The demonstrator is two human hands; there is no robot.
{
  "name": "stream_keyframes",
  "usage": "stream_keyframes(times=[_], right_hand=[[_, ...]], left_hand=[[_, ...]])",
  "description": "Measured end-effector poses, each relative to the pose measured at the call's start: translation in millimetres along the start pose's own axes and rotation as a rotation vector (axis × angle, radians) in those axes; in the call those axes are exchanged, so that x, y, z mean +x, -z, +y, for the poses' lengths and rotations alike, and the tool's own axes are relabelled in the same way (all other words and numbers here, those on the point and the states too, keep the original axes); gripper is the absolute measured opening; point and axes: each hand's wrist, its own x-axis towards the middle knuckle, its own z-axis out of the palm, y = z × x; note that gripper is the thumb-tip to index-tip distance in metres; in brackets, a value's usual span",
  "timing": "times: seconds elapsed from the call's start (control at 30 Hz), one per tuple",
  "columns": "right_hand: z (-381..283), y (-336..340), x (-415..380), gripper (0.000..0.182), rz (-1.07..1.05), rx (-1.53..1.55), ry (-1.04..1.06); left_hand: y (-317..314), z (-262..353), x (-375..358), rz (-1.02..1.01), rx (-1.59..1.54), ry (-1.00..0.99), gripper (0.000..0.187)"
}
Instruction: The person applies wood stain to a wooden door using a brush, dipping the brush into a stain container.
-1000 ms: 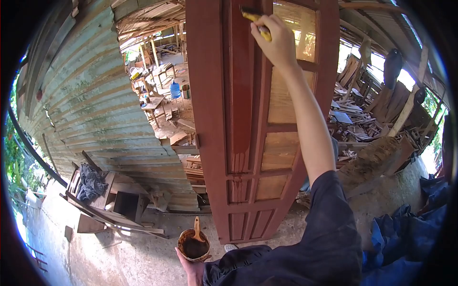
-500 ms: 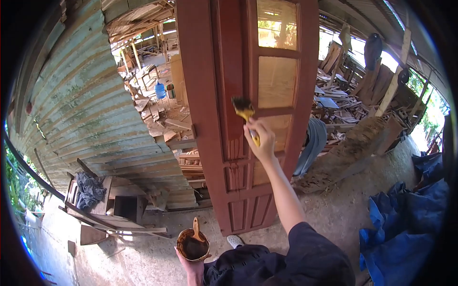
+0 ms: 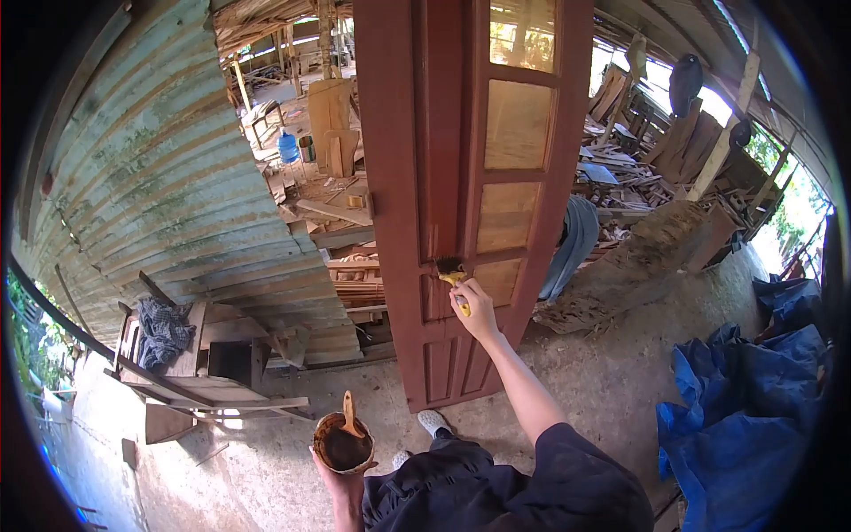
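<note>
A tall reddish-brown wooden door [image 3: 390,177] with glass panes [image 3: 517,124] stands upright in front of me. My right hand [image 3: 475,310] grips a yellow-handled paintbrush [image 3: 451,274], its dark bristles against the door near the lower end of the long panel, beside the smaller panel. That long panel looks darker and glossier than the frame around it. Low at the left of the door, my left hand [image 3: 344,483] holds a round bowl [image 3: 344,450] of dark brown liquid from underneath. A second brush with a wooden handle [image 3: 350,412] rests in the bowl.
Corrugated metal sheeting [image 3: 168,195] rises at the left, above a wooden stand [image 3: 217,355] with a grey cloth [image 3: 162,330]. Scrap wood [image 3: 620,182] lies behind the door. A blue tarpaulin [image 3: 745,417] is on the concrete floor at the right, near a rough wood slab [image 3: 620,266].
My right hand and its brush have moved down the door, from the middle of the long panel to its lower end. The view has shifted slightly, and more of my shoes shows.
</note>
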Motion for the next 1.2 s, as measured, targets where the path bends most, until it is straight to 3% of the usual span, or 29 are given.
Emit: stream_keyframes(times=[0.07, 0.13, 0.2, 0.23, 0.33, 0.43, 0.57, 0.63, 0.77, 0.83, 0.9, 0.97, 1.03, 1.13, 1.2], right_hand=[[-1, -1, 6, 0.010, -0.070, -0.046, 0.009], [-9, 0, 23, 0.010, -0.142, -0.090, 0.020], [-14, 0, 52, 0.010, -0.341, -0.081, 0.158], [-18, 1, 70, 0.010, -0.344, -0.077, 0.168], [-29, 7, 129, 0.008, -0.698, -0.159, 0.208], [-46, 25, 184, 0.009, -0.788, -0.130, 0.229], [-67, 60, 263, 0.014, -0.752, -0.088, 0.283], [-91, 81, 300, 0.014, -0.673, -0.064, 0.274], [-108, 105, 368, 0.016, -0.598, 0.004, 0.301], [-117, 117, 402, 0.016, -0.640, 0.047, 0.202], [-113, 125, 436, 0.017, -0.636, 0.176, 0.151], [-111, 135, 476, 0.018, -0.674, 0.100, 0.173], [-111, 138, 499, 0.022, -0.555, 0.152, 0.179], [-111, 152, 557, 0.022, -0.572, -0.012, 0.300], [-90, 158, 602, 0.016, -0.470, 0.030, 0.339]], left_hand=[[8, -5, 3, -0.024, -0.118, 0.058, 0.063], [6, -4, 2, 0.085, -0.055, 0.028, 0.068], [16, -6, 3, 0.065, -0.114, 0.064, 0.069], [20, -9, 4, 0.038, -0.165, 0.103, 0.071], [26, -16, 9, 0.020, -0.164, 0.095, 0.074], [16, -17, 12, 0.131, -0.165, 0.062, 0.075], [8, -23, 27, 0.131, -0.192, 0.026, 0.075], [19, -34, 36, 0.015, -0.212, 0.022, 0.082], [-9, -20, 41, 0.040, -0.196, -0.045, 0.082], [-19, -19, 48, -0.026, -0.198, -0.019, 0.082], [-32, -23, 51, 0.073, -0.174, -0.130, 0.083], [-33, -32, 59, 0.001, -0.198, -0.081, 0.085], [-38, -37, 68, 0.010, -0.258, -0.090, 0.087], [-53, -47, 62, 0.204, -0.309, -0.111, 0.083], [-44, -69, 69, 0.181, -0.365, -0.092, 0.077]])
